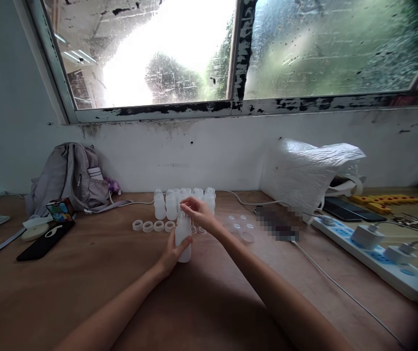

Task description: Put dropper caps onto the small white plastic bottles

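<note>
A frosted white baby bottle [183, 236] stands upright in my left hand [172, 254], whose fingers wrap round its lower body. My right hand [198, 210] is at the bottle's top, thumb and fingers pinched together over the neck. Whatever clear part lies between those fingers is too small to make out. Behind my hands several similar bottles [160, 204] with clear tops stand in a row. To the left of the held bottle is a line of white screw rings [148, 226]. Small clear discs [237, 226] lie on the table right of my right hand.
The brown wooden table [95, 292] meets a wall below a window. A grey backpack [73, 175] and a black phone [46, 241] are at left. On the right are a silvery padded bag [300, 170], a power strip [377, 258] with plugs and a white cable [333, 280].
</note>
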Demonstrator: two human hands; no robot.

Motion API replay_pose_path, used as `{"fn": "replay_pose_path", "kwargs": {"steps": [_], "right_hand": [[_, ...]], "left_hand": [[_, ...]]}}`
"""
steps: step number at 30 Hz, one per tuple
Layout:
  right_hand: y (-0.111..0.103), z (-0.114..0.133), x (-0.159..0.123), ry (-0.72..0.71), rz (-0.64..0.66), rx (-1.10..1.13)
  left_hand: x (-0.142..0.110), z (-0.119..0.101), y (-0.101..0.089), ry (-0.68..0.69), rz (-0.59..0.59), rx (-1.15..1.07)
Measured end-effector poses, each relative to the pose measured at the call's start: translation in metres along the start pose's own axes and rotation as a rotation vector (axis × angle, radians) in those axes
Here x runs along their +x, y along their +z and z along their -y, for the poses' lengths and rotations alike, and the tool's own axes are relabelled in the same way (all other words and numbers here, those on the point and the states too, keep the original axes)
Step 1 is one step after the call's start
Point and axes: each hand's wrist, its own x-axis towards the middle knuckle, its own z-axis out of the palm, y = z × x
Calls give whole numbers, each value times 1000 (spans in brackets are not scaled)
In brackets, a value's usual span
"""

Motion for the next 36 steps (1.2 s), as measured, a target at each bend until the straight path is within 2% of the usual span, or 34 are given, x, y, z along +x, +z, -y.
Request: {"fn": "replay_pose_path", "kwargs": {"steps": [2,5,7,9,12,15,18,21,24,27,30,36], "right_hand": [[4,5,-3,51,49,48],[-2,13,-7,242,287,202],[-9,20,-9,348,390,342],[-14,26,-10,423,439,443],[-15,30,-12,461,543,484],[-14,29,-11,414,598,414],[-16,23,-8,357,502,322],[-15,12,-4,336,309,266],[-2,-2,-4,423,124,300],[18,-12,-6,569,62,511],[29,-15,-9,665,58,662],[29,-15,-12,687,112,703]], "left_hand": [[-1,-2,-1,-29,68,-18],[-1,-4,-4,-48,176,-10],[1,-6,-7,-5,199,23],[3,-7,-10,47,220,74],[5,-8,-12,47,277,142],[7,-10,-15,38,286,175],[11,-12,-20,50,162,88],[17,-11,-28,-9,-99,-140],[23,-4,-37,-34,-371,-334],[27,3,-43,-102,-538,-418],[30,8,-48,-195,-640,-404],[35,17,-54,-70,-654,-162]]}}
